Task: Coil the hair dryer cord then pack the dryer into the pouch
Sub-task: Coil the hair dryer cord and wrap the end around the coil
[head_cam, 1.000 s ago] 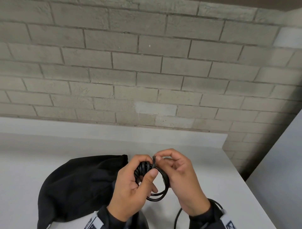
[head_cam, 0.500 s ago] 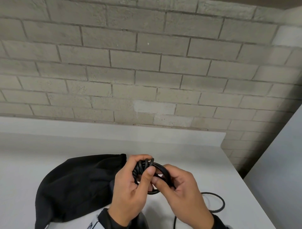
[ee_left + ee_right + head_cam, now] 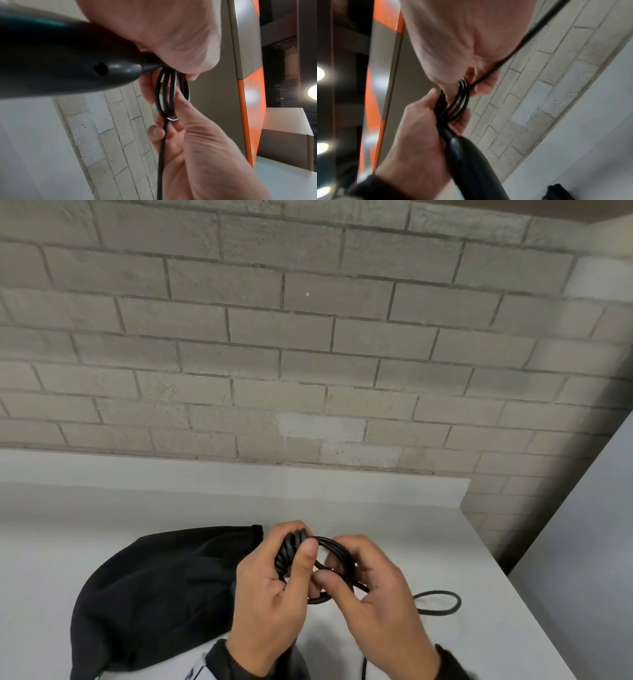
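**Head view: coil almost wound, tail still loose**

Head camera looks down on both hands working close together over a white table (image 3: 479, 559). Left hand (image 3: 270, 604) is clamped around the end of the hair dryer's handle and the stacked loops of cord (image 3: 337, 546), thumb pressed across the front of the bundle. Right hand (image 3: 376, 597) sits just beside it, fingers curled and pinching the loops from the other side, the two hands touching.

From the left wrist, the hair dryer (image 3: 60, 59) fills the view under the palm, dark and glossy, with several loops hanging straight below the grip and one strand running down past the right hand's fingers. The right wrist view confirms it: loops gathered between both hands, a single line of cord leaving the right hand's fingers and heading away.

Out beyond the right hand, a slack loop of cord lies on the table, so the winding isn't finished. The pouch (image 3: 154, 601), black and soft, lies flat just outside the left hand, its mouth turned towards the hands.

So this looks like the coiling step, late on. Next move, as I read it: the right hand draws in that slack tail and lays another turn on the bundle while the left keeps everything pinned. The risk is loops springing loose if either grip eases.
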`<state>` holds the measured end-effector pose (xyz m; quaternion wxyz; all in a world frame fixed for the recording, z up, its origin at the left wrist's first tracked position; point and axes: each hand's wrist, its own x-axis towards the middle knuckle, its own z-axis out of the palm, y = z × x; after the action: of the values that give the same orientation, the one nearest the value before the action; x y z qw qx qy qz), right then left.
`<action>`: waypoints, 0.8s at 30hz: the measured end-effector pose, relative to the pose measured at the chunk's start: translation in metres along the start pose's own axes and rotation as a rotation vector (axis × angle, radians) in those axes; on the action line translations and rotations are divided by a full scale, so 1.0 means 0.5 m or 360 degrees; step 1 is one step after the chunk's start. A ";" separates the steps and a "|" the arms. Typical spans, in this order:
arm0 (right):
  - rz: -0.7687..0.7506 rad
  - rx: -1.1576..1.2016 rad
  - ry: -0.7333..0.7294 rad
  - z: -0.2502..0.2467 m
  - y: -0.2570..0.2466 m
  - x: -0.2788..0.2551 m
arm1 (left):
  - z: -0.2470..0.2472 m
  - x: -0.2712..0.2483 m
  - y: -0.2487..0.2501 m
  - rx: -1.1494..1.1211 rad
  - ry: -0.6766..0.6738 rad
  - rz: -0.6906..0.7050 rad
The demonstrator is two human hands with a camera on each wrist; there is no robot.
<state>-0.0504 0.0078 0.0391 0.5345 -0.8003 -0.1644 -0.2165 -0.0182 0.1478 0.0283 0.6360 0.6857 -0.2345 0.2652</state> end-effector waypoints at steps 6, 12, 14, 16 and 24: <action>-0.0577 -0.0807 0.0456 0.035 0.027 -0.017 | 0.005 -0.003 0.001 -0.0022 0.0144 -0.0060; 0.0020 -0.0776 0.0189 0.046 -0.020 -0.013 | 0.006 -0.001 -0.009 0.0117 0.0147 -0.0022; 0.0463 -0.0256 -0.0009 0.031 -0.043 -0.006 | 0.006 0.003 -0.009 0.0183 0.0161 0.0016; 0.0739 0.0329 -0.0163 0.006 -0.071 0.006 | 0.007 0.005 -0.007 0.0203 0.0180 0.0051; 0.0650 0.0455 -0.0148 -0.024 -0.078 -0.013 | 0.001 0.005 -0.010 0.0214 0.0281 0.0033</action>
<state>-0.0772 0.0111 0.0704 0.6668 -0.7422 -0.0528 -0.0414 -0.0131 0.1479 0.0263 0.6041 0.6982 -0.1663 0.3463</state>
